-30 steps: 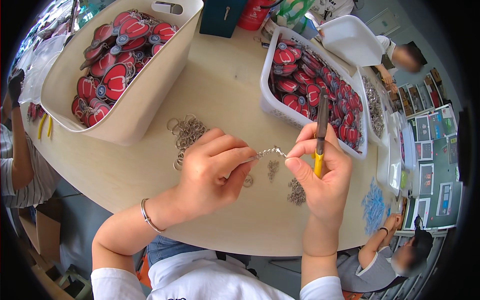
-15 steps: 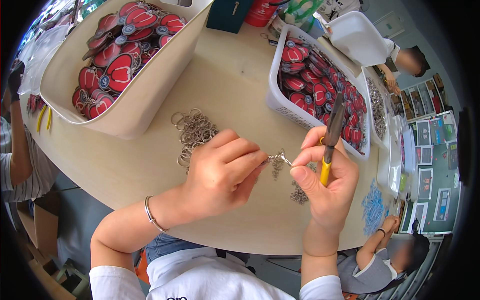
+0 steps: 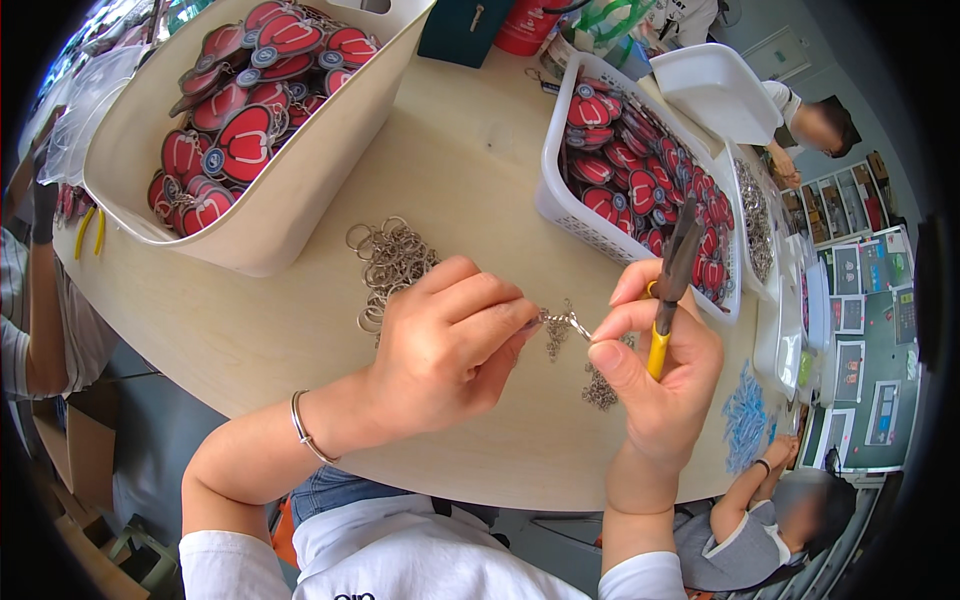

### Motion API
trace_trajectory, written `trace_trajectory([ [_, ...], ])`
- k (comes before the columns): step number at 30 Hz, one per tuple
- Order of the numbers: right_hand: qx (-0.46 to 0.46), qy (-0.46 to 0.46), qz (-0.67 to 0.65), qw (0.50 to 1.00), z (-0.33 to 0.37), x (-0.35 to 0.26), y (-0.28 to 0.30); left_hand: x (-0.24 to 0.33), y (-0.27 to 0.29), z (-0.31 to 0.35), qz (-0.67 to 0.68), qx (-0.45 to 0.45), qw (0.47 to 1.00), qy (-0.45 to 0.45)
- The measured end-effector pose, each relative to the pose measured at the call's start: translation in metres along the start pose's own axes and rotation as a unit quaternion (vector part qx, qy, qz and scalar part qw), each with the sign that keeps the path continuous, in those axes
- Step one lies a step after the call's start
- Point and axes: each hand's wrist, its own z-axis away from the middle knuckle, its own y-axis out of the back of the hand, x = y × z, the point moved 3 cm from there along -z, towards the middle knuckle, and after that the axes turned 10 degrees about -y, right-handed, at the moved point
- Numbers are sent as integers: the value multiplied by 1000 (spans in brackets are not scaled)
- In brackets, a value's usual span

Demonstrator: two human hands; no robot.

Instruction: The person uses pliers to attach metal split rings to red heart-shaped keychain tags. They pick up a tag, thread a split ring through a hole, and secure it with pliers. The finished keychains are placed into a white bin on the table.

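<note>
Pinches one end of a short silver chain (image 3: 555,318) between the thumb and curled fingers of the left hand (image 3: 450,345), closed so far as to hide the inside of the grip. Holds a metal ring (image 3: 580,327) at the chain's other end with the thumb and fingertip of the right hand (image 3: 660,375), loosely curled and also carrying yellow-handled pliers (image 3: 678,265), with the dark metal end pointing away from the body. Suspends the chain over the table (image 3: 470,180), between the two hands. Shows split rings (image 3: 395,255) heaped just beyond the left hand, and fine metal links (image 3: 600,390) in small piles near the right. Shows farther off a cream bin (image 3: 310,190) full of red tags (image 3: 245,140) at left, and a white basket (image 3: 560,200) with similar tags at right.
</note>
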Motion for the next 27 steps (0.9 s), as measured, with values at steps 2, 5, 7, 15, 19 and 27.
trace_trajectory([
  [2,1,-2,3,1000,1,-1,2,-2,1,0,14,13,1000,9],
  [5,-38,8,65,997,2,-9,13,-3,7,-5,17,18,1000,17],
  [7,-54,11,93,994,3,-12,17,-1,9,-7,13,20,1000,-3],
  [15,-72,102,226,966,20,24,25,12,19,-7,-45,-18,987,-154],
  [19,-87,152,256,951,26,31,27,15,16,-2,-79,-15,976,-202],
  [27,-87,174,275,942,30,28,27,17,18,-3,-89,-38,966,-241],
])
